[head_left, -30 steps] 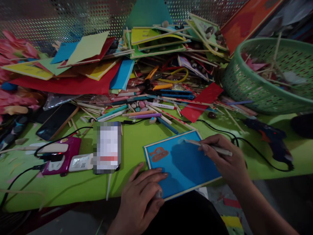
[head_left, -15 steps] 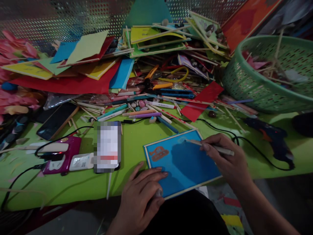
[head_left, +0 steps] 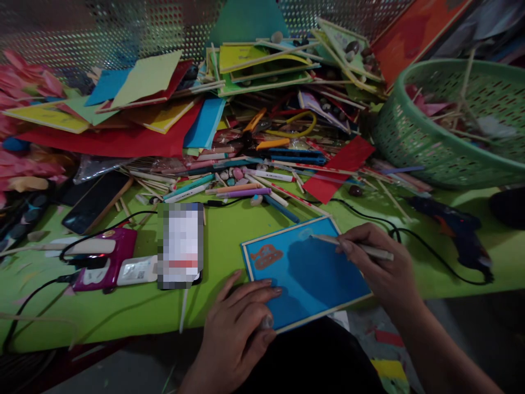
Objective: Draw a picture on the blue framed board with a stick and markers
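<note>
The right hand [head_left: 375, 262] grips a slim, pale pen [head_left: 374, 251] between its fingers, the tip at a faint mark near the far edge of a smooth blue card [head_left: 315, 273] edged with thin wooden sticks. The left hand [head_left: 241, 323] lays its fingers over the near-left corner; whether it pinches there, I cannot tell. Beyond lie rounded pebbles [head_left: 237, 174] and a perforated plastic basket [head_left: 426, 148].

Dim light; a perforated panel [head_left: 172, 33] stands behind the green-covered table [head_left: 225, 241]; scraps [head_left: 389, 337] litter the grey floor [head_left: 118, 375].
</note>
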A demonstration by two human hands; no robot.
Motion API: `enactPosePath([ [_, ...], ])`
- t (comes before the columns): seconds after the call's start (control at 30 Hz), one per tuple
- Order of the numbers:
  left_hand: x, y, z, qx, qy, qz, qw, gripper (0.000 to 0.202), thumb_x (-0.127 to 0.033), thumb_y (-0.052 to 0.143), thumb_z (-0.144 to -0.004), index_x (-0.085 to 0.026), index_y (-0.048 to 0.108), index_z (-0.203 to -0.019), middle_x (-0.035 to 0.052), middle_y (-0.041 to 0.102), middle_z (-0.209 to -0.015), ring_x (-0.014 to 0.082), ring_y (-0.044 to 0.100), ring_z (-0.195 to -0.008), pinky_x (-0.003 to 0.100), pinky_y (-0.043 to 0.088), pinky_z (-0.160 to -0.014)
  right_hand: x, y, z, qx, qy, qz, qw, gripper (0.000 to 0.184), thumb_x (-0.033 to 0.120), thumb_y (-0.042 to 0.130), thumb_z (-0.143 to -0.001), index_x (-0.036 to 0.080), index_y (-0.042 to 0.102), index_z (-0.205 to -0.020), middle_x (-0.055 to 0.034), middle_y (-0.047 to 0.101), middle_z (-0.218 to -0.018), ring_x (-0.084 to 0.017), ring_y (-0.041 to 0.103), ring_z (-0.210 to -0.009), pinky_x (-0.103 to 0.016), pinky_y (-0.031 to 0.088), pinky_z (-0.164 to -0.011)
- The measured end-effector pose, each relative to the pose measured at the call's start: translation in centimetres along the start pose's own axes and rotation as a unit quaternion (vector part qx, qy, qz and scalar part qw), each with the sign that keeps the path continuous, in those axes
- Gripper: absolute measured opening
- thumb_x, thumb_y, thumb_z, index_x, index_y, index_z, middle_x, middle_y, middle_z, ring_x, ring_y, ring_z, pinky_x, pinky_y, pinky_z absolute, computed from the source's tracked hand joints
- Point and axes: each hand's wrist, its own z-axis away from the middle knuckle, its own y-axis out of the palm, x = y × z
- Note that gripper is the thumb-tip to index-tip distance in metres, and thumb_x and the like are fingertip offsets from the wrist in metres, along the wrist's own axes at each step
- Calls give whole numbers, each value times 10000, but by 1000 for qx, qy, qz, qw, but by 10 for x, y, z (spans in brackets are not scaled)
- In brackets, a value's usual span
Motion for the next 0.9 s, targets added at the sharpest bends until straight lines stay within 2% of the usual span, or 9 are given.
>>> enactPosePath([
  [0.37, -1, -2, -1, -6, 10, -10, 1000, 80, -308, 524, -1064, -261, 586, -1047, 28, 759, -1371, 195, 647, -1356, 411, 193, -1297, -3, 2, -2, 7, 3, 2, 1000, 152, 388, 708, -995, 237, 719, -976, -30, 734, -786, -171, 652, -632, -287, 424, -516],
  [0.67, -1, -1, -4, -21, 17, -13, 1000, 78, -300, 526, -1054, -257, 588, -1032, 25, 779, -1329, 183, 675, -1318, 382, 215, -1291, -5, 3, -4, 27, -22, -5, 999, 151, 389, 707, -994, 240, 732, -1001, -32, 734, -806, -171, 664, -647, -283, 484, -571],
  [0.9, -1, -1, -2, -13, 15, -6, 1000, 65, -296, 527, -1055, -255, 577, -1047, 26, 761, -1366, 187, 652, -1354, 381, 173, -1296, -7, 2, -2, 11, -13, 4, 1000, 137, 374, 704, -999, 238, 723, -994, -28, 729, -797, -170, 664, -648, -278, 448, -536],
])
